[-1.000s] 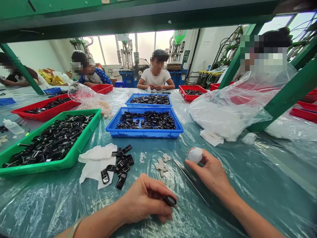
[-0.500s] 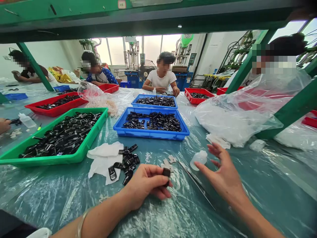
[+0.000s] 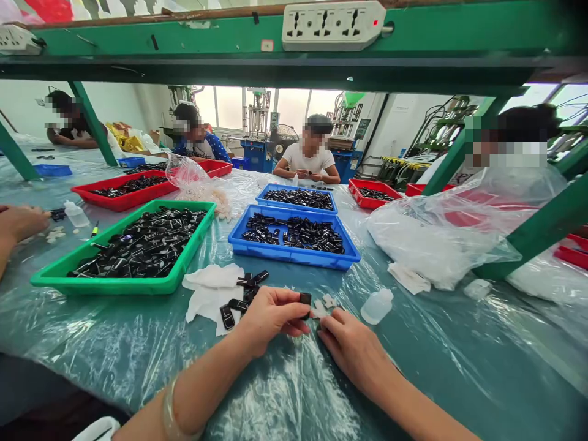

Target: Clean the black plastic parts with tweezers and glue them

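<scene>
My left hand is closed, pinching a small black plastic part between thumb and fingers. Just right of it, my right hand rests low over the table with its fingers curled together; what they hold, if anything, is hidden. Small white pieces lie just past its fingertips. The tweezers seen earlier are covered by this hand. Behind my left hand, several loose black parts sit on and beside a white cloth. A small translucent bottle lies to the right of my right hand.
Black parts fill a green tray on the left and a blue tray ahead. A plastic bag lies at right by a green post. A green shelf beam with a power strip crosses overhead. Several people sit around.
My right hand has moved left and down from beside the bottle to the table by the white pieces, and its fingers have curled. My left hand still holds the black part. The view has tilted up.
</scene>
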Demonstrator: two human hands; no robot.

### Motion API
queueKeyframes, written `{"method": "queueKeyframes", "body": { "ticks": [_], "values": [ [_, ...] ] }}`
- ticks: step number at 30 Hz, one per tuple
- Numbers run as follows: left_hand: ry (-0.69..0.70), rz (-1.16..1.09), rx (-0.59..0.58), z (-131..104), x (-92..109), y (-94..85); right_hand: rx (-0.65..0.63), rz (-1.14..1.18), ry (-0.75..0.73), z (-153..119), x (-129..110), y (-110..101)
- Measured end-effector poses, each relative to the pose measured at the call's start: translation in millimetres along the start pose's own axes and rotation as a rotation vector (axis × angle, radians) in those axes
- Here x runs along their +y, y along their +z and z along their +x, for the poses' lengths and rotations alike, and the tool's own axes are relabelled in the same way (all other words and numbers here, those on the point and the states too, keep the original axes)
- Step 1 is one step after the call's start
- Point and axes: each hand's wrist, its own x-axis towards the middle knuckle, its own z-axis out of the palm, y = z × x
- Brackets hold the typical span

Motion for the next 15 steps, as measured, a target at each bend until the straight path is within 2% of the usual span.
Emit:
{"method": "queueKeyframes", "body": {
  "ticks": [3,5,8,10,12,15],
  "values": [
    [-0.032,0.015,-0.074,-1,-3,2.2,0.063,-0.047,-0.05,7,6,5],
    [-0.048,0.012,-0.094,0,-5,2.7,0.173,-0.105,-0.174,10,13,9],
    [-0.077,0.001,-0.118,3,-9,4.5,0.518,-0.234,-0.507,11,19,15],
    [-0.096,-0.006,-0.133,5,-11,6.7,0.688,-0.319,-0.622,12,20,15],
    [-0.117,-0.014,-0.149,7,-14,9.0,0.769,-0.374,-0.657,12,19,13],
    [-0.149,-0.024,-0.169,8,-16,11.2,0.757,-0.383,-0.653,11,18,10]
  ]
}}
